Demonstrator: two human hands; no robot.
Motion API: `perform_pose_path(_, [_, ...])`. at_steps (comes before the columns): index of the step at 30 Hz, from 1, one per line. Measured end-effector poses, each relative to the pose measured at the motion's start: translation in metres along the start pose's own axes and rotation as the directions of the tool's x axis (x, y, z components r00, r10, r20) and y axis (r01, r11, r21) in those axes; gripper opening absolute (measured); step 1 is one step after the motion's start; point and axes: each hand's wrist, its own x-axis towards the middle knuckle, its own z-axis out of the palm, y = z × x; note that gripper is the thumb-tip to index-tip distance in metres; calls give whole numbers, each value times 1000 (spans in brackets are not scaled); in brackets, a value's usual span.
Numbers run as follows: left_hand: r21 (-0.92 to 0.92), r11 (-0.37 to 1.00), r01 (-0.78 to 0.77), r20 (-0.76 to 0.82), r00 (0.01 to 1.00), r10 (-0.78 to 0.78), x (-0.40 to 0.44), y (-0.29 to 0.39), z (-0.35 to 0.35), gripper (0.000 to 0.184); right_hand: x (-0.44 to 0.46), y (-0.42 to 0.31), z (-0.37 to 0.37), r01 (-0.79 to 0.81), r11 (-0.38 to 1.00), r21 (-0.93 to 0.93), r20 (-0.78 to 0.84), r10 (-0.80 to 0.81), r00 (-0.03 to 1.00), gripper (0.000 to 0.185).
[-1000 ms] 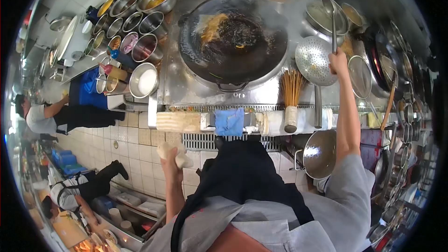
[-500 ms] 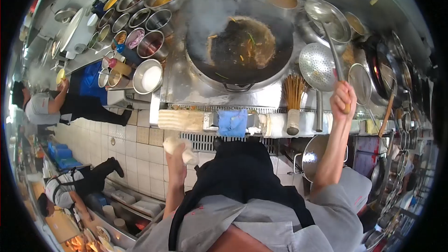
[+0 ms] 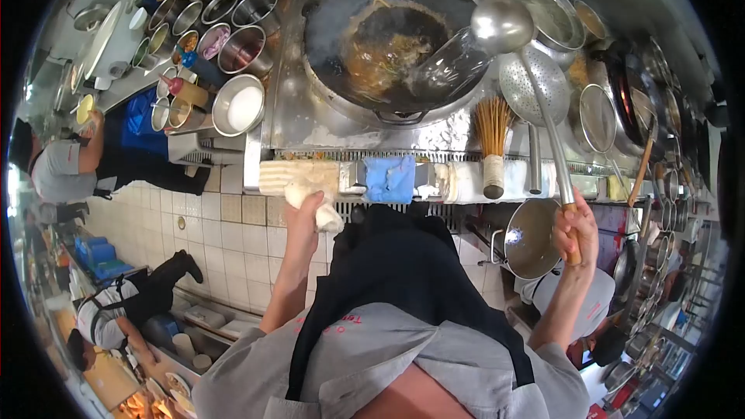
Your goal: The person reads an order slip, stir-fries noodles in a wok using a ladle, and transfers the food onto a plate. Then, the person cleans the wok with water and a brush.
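A folded white cloth [image 3: 320, 209] is held in my left hand [image 3: 304, 216], in front of the stove's edge. My right hand [image 3: 575, 229] grips the wooden handle of a long metal ladle [image 3: 503, 25]. The ladle's bowl is tilted over the right side of the large black wok [image 3: 326, 81], and a stream of clear liquid pours from it into the wok. Brownish, bubbling liquid with a few small bits lies in the wok. Beside it are a perforated skimmer [image 3: 535, 87] and an upright bamboo brush [image 3: 493, 140].
Metal bowls and containers, one with white powder [image 3: 239, 105], stand at the left. A blue cloth [image 3: 389, 178] hangs on the stove's front rail. Pans and a strainer [image 3: 597, 118] are at the right. Two people [image 3: 66, 167] work at the left; another person [image 3: 570, 299] is behind my right arm.
The ladle has swung from the pot at the right to over the wok, and liquid now pours from it. Steam over the wok has thinned. My left hand with the cloth has moved nearer the stove.
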Motion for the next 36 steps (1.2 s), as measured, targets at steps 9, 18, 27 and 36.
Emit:
perform_pose_path(9, [-26, 999, 31, -31, 999, -32, -7, 7, -2, 48, 36, 109, -46, 5, 650, -760, -274, -327, 905, 62])
perform_pose_path(18, [3, 1000, 10, -19, 1000, -10, -2, 6, 1, 46, 67, 138, -16, -90, -169, -981, 19, -551, 834, 64])
perform_pose_path(27, [-27, 999, 26, -173, 985, -30, -23, -2, -35, 41, 59, 117, 12, -54, 977, -204, -361, -24, 932, 64])
perform_pose_path(36, [-117, 993, -29, -445, 895, -27, -61, -10, -75, 30, 169, 28, 127, 388, 63, -919, 368, -208, 906, 43])
